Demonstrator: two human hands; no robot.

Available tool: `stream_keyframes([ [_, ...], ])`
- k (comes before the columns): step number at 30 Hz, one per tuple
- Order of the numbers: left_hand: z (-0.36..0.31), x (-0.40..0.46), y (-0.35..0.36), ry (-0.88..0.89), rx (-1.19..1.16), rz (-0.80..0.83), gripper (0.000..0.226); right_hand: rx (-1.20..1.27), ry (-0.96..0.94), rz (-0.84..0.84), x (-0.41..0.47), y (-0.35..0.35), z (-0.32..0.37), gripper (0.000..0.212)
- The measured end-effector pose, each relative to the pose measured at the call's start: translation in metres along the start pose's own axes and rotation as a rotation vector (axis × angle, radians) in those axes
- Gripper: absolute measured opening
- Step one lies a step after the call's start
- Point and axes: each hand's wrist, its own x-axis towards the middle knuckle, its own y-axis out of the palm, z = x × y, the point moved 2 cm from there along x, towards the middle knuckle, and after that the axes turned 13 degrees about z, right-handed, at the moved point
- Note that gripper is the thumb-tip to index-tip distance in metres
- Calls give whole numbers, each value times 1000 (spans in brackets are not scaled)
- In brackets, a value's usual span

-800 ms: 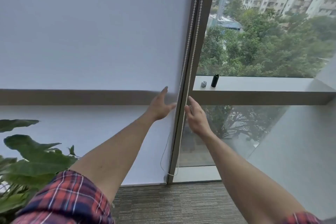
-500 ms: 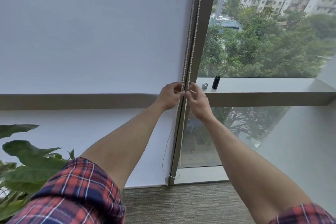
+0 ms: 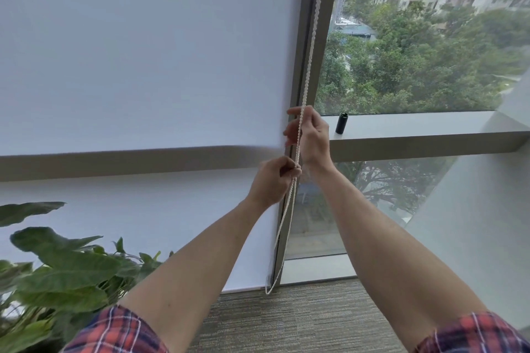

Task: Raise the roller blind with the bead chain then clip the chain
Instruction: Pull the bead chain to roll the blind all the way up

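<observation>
A white roller blind (image 3: 143, 51) covers the left window pane from the top down to the floor. Its white bead chain (image 3: 311, 46) hangs along the grey window frame (image 3: 325, 8) and loops just above the carpet. My left hand (image 3: 272, 180) is shut on the chain below the horizontal rail. My right hand (image 3: 311, 135) grips the same chain higher up, at sill height. The two strands look twisted together above my hands. No chain clip can be made out.
A small black cylinder (image 3: 341, 122) stands on the grey sill (image 3: 415, 129) to the right of my hands. A leafy green plant (image 3: 51, 275) fills the lower left. Striped carpet (image 3: 286, 318) lies below. Trees and buildings show through the right pane.
My hands went from open beside the frame to closed on the chain. The left hand has since dropped lower while the right stays higher.
</observation>
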Motion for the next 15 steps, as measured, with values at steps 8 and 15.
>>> stream_keyframes([
  [8, 1, -22, 9, 30, -51, -24, 15, 160, -73, -65, -11, 17, 13, 48],
  [15, 2, -30, 5, 50, 8, -2, 17, -6, -88, -72, -29, 31, 12, 43],
])
